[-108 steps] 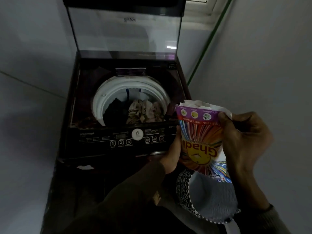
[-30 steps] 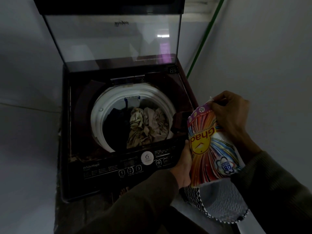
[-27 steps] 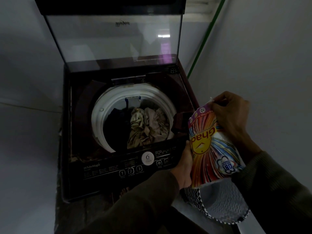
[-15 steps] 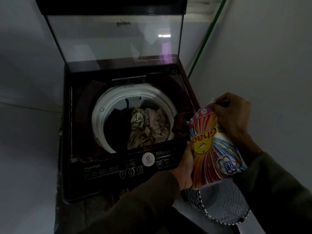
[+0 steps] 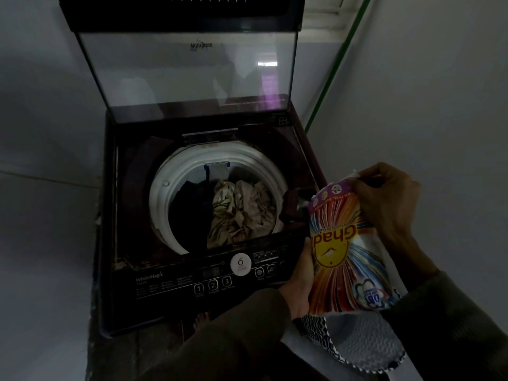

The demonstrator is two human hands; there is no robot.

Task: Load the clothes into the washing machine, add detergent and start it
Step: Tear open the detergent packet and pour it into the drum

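Observation:
A dark top-loading washing machine [image 5: 165, 287] stands with its glass lid [image 5: 189, 70] raised. Beige and dark clothes [image 5: 242, 210] lie in its white-rimmed drum [image 5: 159, 199]. At the machine's right front corner I hold a colourful detergent packet [image 5: 343, 259] upright. My left hand [image 5: 301, 279] grips the packet's lower left side. My right hand [image 5: 384, 199] pinches the packet's top right corner. A small dark detergent drawer [image 5: 292, 204] juts out beside the drum, just left of the packet's top.
An empty laundry basket [image 5: 362, 345] with a black-and-white zigzag rim sits on the floor below the packet. Grey walls close in on the left and right. A green pipe [image 5: 335, 67] runs up the corner behind the machine. The control panel [image 5: 214, 276] faces me.
Since 3.6 s ago the view has come closer over the machine and the packet has tilted toward the drum side. Over the last second my hands and the packet have barely shifted.

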